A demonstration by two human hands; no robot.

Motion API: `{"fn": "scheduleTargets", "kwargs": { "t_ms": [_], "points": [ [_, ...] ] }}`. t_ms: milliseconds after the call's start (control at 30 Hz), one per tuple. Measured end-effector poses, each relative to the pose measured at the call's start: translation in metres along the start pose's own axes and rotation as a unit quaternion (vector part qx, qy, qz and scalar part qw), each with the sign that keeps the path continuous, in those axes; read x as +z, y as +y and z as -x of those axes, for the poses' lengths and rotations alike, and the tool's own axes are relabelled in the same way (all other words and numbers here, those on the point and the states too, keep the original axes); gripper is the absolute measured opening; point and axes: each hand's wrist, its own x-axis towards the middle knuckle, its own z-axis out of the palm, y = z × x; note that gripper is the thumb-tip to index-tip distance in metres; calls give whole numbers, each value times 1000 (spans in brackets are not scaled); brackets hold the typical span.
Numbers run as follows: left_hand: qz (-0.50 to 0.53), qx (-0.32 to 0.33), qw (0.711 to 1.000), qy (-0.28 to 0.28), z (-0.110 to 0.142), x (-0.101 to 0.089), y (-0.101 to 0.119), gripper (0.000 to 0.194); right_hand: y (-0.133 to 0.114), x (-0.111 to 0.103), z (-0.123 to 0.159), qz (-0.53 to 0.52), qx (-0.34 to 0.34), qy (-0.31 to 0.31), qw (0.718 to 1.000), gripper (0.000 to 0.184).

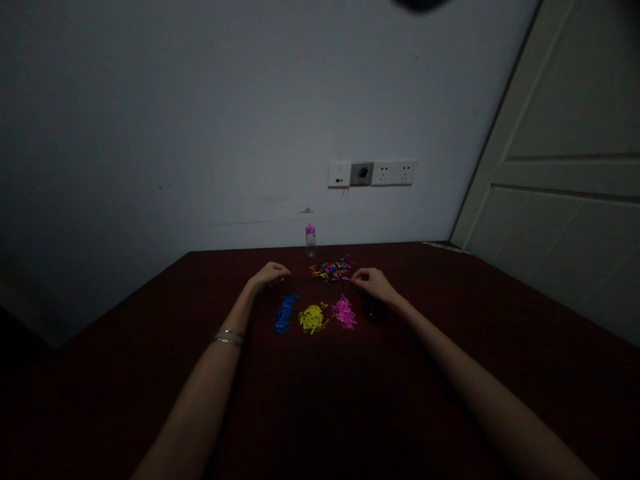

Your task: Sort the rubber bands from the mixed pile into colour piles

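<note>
From my remote head view, the left hand (273, 272) is farthest left on the dark red table (280, 413), fingers curled inward; I cannot tell whether they grip anything. Nearer me lies a blue pile (285, 315) of thin strands, then a yellow pile (313, 319). Behind them, by the wall (250, 133), a pink-topped clear bottle (311, 241) stands upright, seemingly set back to leave reaching room. Just right of it is a mixed-colour pile (331, 269), between the hands. A pink pile (344, 313) sits nearer; gaps seem to keep the colours distinct. The right hand (374, 283) bends thumb and finger toward the mixed pile's edge, a pose suited to thin strands; its grip is unclear.
</note>
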Motion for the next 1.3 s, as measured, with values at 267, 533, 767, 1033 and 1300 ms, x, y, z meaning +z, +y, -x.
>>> {"fn": "scheduleTargets", "kwargs": {
  "t_ms": [267, 533, 767, 1033, 1300],
  "points": [
    [79, -12, 993, 85, -10, 7, -25, 23, -20, 6, -13, 180, 23, -56, 982, 18],
    [64, -16, 992, 108, -5, 11, -22, 19, -31, 20, -14, 201, 5, -61, 978, 30],
    [71, -22, 991, 109, -2, 11, -19, 19, -29, 22, -13, 200, 14, -50, 978, 33],
    [76, -23, 992, 102, -8, 11, -25, 21, -6, 8, -10, 79, -24, -32, 996, 35],
    [62, -24, 993, 98, -8, 10, -25, 20, 14, -35, 17, -13, -47, -43, 998, 32]
  ]
}}
